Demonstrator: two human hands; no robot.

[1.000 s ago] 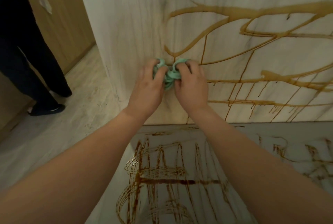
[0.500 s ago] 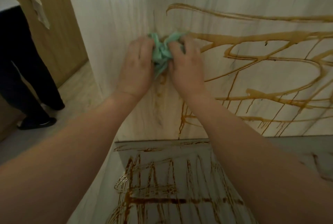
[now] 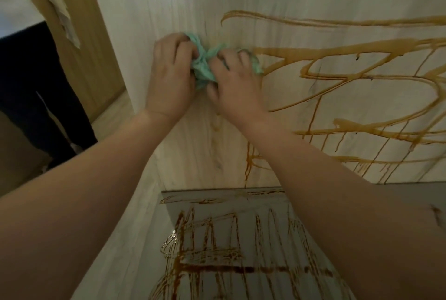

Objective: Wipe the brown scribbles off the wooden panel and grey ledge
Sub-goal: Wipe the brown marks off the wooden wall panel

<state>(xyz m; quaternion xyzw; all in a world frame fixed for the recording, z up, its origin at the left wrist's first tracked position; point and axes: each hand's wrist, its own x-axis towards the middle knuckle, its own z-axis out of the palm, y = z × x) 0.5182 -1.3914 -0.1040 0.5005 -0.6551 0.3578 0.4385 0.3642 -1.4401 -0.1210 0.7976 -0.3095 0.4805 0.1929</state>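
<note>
Legs: a person in dark trousers [image 3: 36, 97] stands at the far left of the frame.
Left hand: the left hand [image 3: 170, 77] is left of the middle, fingers curled round a green cloth [image 3: 202, 70].
Cloth: bunched between both hands and pressed on the wooden panel [image 3: 156, 5], upper middle.
Right hand: the right hand [image 3: 237, 84] grips the cloth's other side; its fingertips are blurry, so maybe some lie flat.
Scribbles: brown scribbles [image 3: 337, 51] drip down the panel's right part.
Ledge: the grey ledge [image 3: 424, 192] lies along the bottom, with darker scribbles [image 3: 217, 268] on it.
</note>
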